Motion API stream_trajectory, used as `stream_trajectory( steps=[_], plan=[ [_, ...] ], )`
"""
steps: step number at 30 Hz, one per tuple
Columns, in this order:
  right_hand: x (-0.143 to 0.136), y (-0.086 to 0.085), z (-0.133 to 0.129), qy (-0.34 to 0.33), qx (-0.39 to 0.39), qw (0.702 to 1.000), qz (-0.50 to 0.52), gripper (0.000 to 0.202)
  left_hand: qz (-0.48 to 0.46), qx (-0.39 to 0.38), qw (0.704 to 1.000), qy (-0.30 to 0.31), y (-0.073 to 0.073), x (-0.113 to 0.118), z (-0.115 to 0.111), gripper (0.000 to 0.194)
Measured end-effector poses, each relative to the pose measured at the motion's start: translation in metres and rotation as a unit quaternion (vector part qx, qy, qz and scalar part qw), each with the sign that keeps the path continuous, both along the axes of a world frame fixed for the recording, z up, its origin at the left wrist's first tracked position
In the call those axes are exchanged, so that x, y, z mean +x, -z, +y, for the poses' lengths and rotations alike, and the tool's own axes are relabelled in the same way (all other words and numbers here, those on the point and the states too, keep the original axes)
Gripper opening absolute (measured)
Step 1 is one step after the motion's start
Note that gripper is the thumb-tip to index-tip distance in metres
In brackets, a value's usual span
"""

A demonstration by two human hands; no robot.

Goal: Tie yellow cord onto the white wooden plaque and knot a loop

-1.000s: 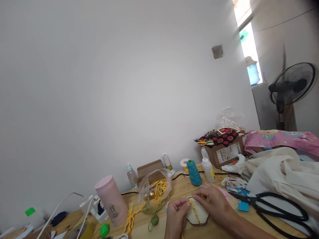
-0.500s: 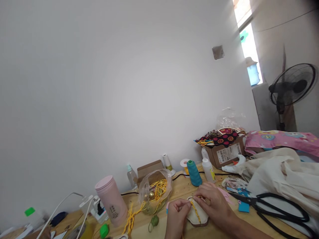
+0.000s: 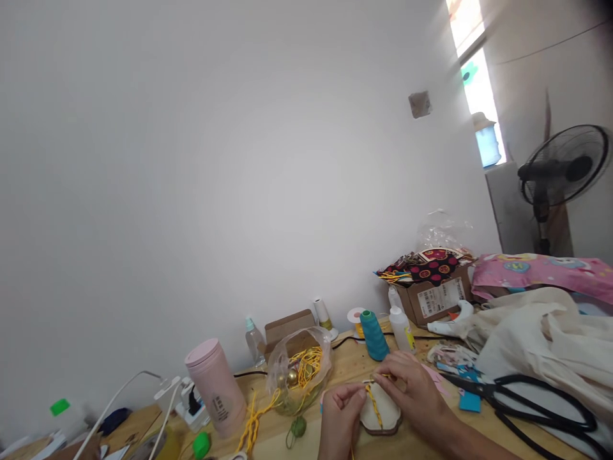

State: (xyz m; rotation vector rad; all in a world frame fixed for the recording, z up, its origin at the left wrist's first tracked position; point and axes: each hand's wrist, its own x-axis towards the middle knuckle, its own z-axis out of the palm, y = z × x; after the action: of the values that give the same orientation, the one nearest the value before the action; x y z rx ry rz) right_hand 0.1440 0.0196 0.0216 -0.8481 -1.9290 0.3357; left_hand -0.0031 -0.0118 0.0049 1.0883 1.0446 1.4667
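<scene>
A cream pad (image 3: 389, 414) with a scalloped edge lies on the wooden table, close to me. Down its middle runs a yellow cord (image 3: 374, 406) that looks twisted or braided. At the pad's left upper side, my left hand (image 3: 341, 412) pinches the cord between thumb and fingertips. My right hand (image 3: 412, 391) is closed at the pad's top edge, its fingertips pinching the cord's upper end. The exact spot where the fingertips meet is partly hidden by the fingers.
Black scissors (image 3: 527, 399) lie right, beside white cloth (image 3: 541, 335). Behind the hands stand a teal thread cone (image 3: 374, 335) and a glue bottle (image 3: 401, 329). A clear bag (image 3: 299, 370) of yellow cords, a green ball (image 3: 299, 426) and a pink tumbler (image 3: 216, 386) are left.
Both hands keep their pinch on the yellow cord with only slight finger movement. The cord's lower end has shifted a little left on the pad. The whole view has moved slightly.
</scene>
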Motion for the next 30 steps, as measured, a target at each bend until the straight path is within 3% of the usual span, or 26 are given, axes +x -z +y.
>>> stream_trajectory(
  steps=[19,23,30],
  plan=[
    [-0.0025,0.0035,0.0010,0.006,-0.037,0.999,-0.007,0.023,0.044,-0.014,0.999,-0.020,-0.0010,0.0013,0.0018,0.018],
    [-0.0031,0.0034,-0.0009,0.016,-0.036,0.999,-0.002,0.022,0.027,-0.016,1.000,0.002,-0.0029,0.0010,0.0002,0.017],
    [-0.0012,0.0066,0.0065,0.008,-0.065,0.998,-0.001,0.020,0.021,-0.017,1.000,-0.011,-0.0073,0.0043,-0.0034,0.014]
  ],
)
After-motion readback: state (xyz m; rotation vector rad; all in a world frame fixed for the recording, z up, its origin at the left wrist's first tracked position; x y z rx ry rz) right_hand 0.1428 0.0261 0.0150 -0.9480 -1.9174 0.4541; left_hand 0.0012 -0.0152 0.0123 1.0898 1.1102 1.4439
